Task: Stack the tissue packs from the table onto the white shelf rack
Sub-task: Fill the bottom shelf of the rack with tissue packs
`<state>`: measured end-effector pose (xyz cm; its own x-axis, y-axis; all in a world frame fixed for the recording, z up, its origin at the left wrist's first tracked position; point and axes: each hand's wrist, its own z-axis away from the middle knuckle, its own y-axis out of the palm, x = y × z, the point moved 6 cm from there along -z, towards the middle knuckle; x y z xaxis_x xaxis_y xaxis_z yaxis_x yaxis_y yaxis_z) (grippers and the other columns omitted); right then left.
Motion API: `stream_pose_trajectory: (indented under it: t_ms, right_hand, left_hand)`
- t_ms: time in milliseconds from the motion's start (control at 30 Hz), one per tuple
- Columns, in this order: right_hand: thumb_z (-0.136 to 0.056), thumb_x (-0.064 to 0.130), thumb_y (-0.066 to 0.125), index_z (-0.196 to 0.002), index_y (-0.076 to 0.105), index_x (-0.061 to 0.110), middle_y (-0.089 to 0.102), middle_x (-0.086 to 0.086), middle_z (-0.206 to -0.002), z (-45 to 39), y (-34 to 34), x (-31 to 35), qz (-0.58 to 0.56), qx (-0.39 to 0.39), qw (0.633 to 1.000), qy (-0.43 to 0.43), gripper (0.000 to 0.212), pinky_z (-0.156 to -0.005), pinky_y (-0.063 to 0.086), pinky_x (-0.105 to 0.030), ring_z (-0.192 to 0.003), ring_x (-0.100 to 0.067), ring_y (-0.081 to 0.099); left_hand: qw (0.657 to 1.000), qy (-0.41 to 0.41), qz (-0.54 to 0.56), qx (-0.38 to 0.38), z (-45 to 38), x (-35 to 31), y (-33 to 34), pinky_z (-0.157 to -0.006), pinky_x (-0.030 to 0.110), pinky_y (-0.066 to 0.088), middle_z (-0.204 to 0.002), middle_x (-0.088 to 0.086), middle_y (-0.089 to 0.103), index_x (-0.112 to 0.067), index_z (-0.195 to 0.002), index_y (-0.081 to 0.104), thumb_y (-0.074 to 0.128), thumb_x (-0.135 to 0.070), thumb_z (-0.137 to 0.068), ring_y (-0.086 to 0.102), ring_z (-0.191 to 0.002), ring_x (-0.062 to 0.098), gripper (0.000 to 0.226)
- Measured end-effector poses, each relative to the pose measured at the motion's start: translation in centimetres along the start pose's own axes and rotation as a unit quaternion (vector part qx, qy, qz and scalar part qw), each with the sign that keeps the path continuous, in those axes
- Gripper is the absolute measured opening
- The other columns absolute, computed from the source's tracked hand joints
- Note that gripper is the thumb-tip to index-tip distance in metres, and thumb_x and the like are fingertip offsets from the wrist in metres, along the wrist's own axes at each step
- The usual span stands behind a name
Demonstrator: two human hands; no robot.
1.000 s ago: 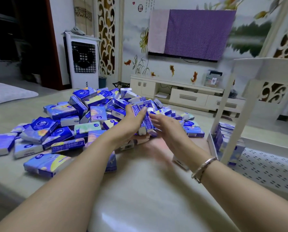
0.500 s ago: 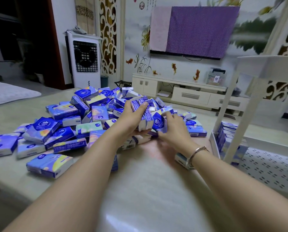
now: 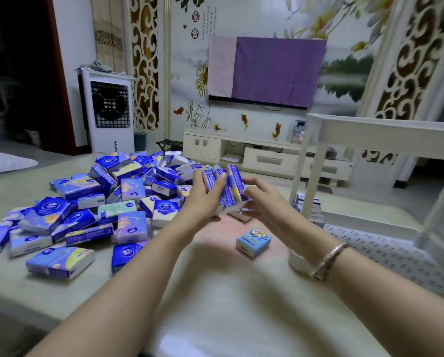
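Both hands were up over the surface, squeezing a small bundle of tissue packs between them. I counted about three or four packs in it, stood on edge side by side. The left hand wrapped its fingers around the near-left side of the bundle, thumb across the front; the right hand curled in against the other side and underneath.

The loose heap of tissue packs lay to the left, several dozen, too jumbled to count exactly. One white-faced pack seemed to read "Vinda", though the print was small. A single light-blue pack with a cartoon figure sat alone near the right forearm, and its side appeared to say "Hello".

The white shelf rack stood at the right, with a few packs already stacked on its lower tier.

Half a second before, the bundle had been lower, against the heap; now it was lifted clear, and the light-blue pack had come fully into sight.
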<state>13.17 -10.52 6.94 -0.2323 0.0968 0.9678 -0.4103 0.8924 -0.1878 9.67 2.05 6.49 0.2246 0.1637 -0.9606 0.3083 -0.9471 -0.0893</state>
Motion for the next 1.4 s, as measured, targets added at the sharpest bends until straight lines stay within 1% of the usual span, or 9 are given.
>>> stream_pose_trajectory:
  t_ms: [100,200,367,500,767,867,1133,1200,1400]
  right_hand:
    - [-0.087,0.033,0.059,-0.106,0.055,0.021,0.066,-0.014,-0.107,1.2,-1.0,0.1,0.027,0.004,1.0,-0.001,0.022,-0.092,0.046,-0.04,-0.087,-0.018,0.058]
    - [-0.072,0.051,0.074,-0.109,0.05,0.021,0.07,-0.007,-0.105,2.5,-2.5,0.6,0.044,-0.024,0.999,-0.011,0.053,-0.098,0.047,-0.043,-0.099,-0.018,0.066]
    - [-0.05,0.058,0.078,-0.112,0.046,0.024,0.069,-0.004,-0.11,5.7,-5.4,0.8,0.061,-0.068,0.996,-0.017,0.078,-0.091,0.051,-0.034,-0.1,-0.015,0.068]
    - [-0.051,0.058,0.076,-0.122,0.042,0.025,0.065,0.001,-0.118,8.0,-7.8,0.4,0.094,-0.065,0.993,0.011,0.086,-0.098,0.047,-0.042,-0.108,-0.014,0.063]
    - [-0.068,0.016,0.069,-0.113,0.062,0.011,0.069,-0.018,-0.106,10.4,-10.9,0.3,0.071,-0.039,0.997,0.017,0.045,-0.081,0.051,-0.033,-0.095,-0.025,0.067]
    - [-0.078,-0.01,0.062,-0.085,0.062,0.01,0.068,-0.009,-0.084,10.5,-12.5,-0.9,0.023,-0.053,0.998,0.029,0.021,-0.073,0.049,-0.026,-0.078,-0.018,0.063]
    - [-0.077,-0.007,0.067,-0.126,0.037,0.012,0.063,-0.008,-0.111,8.1,-16.0,-7.1,0.019,-0.101,0.988,0.119,0.06,-0.085,0.05,-0.026,-0.098,-0.019,0.063]
    - [-0.084,-0.001,0.064,-0.124,0.037,0.017,0.065,0.0,-0.106,7.5,-16.1,-7.5,0.048,-0.083,0.987,0.13,0.052,-0.087,0.049,-0.025,-0.095,-0.012,0.064]
    - [-0.08,0.025,0.073,-0.127,0.029,0.024,0.068,0.008,-0.103,6.6,-15.5,-8.7,0.171,-0.013,0.969,0.175,0.064,-0.082,0.052,-0.021,-0.092,-0.004,0.065]
  left_hand:
    - [0.999,0.019,0.009,0.043,1.0,-1.2,1.4,-0.067,0.026,0.047,-0.12,-0.001,0.058,-0.036,-0.125,0.034,0.025,-0.048,-0.101,0.061,-0.095,0.013,0.029]
    - [0.99,0.033,0.048,0.128,2.3,-2.4,3.0,-0.074,0.02,0.051,-0.119,-0.01,0.06,-0.043,-0.135,0.035,0.016,-0.036,-0.104,0.066,-0.09,-0.002,0.036]
    - [0.967,0.054,0.053,0.243,4.7,-3.8,5.6,-0.1,0.043,0.048,-0.131,-0.013,0.055,-0.05,-0.143,0.025,0.034,-0.009,-0.1,0.063,-0.111,0.014,0.06]
    - [0.952,0.086,0.068,0.286,6.3,-4.1,7.3,-0.096,0.039,0.052,-0.13,-0.018,0.056,-0.051,-0.146,0.012,0.044,-0.012,-0.1,0.061,-0.116,0.016,0.068]
    - [0.971,0.134,0.028,0.194,6.8,-3.3,11.5,-0.082,0.029,0.056,-0.137,-0.015,0.042,-0.04,-0.145,0.024,0.071,-0.025,-0.083,0.058,-0.116,0.007,0.079]
    - [0.977,0.119,-0.016,0.175,5.4,-1.6,11.8,-0.081,0.039,0.058,-0.137,-0.01,0.045,-0.038,-0.139,0.031,0.075,-0.044,-0.071,0.058,-0.114,0.008,0.081]
    - [0.958,-0.009,-0.16,0.238,1.9,3.3,12.8,-0.096,0.024,0.038,-0.154,-0.021,0.023,-0.038,-0.15,0.017,0.059,-0.087,-0.049,0.031,-0.135,0.002,0.12]
    - [0.943,0.006,-0.178,0.281,1.6,4.6,13.8,-0.112,0.032,0.031,-0.149,-0.027,0.032,-0.039,-0.147,0.026,0.065,-0.084,-0.053,0.033,-0.135,-0.004,0.111]
    - [0.928,0.02,-0.171,0.33,1.8,5.0,16.0,-0.103,0.024,0.041,-0.125,-0.021,0.06,-0.04,-0.134,0.045,0.076,-0.047,-0.074,0.054,-0.116,-0.004,0.068]
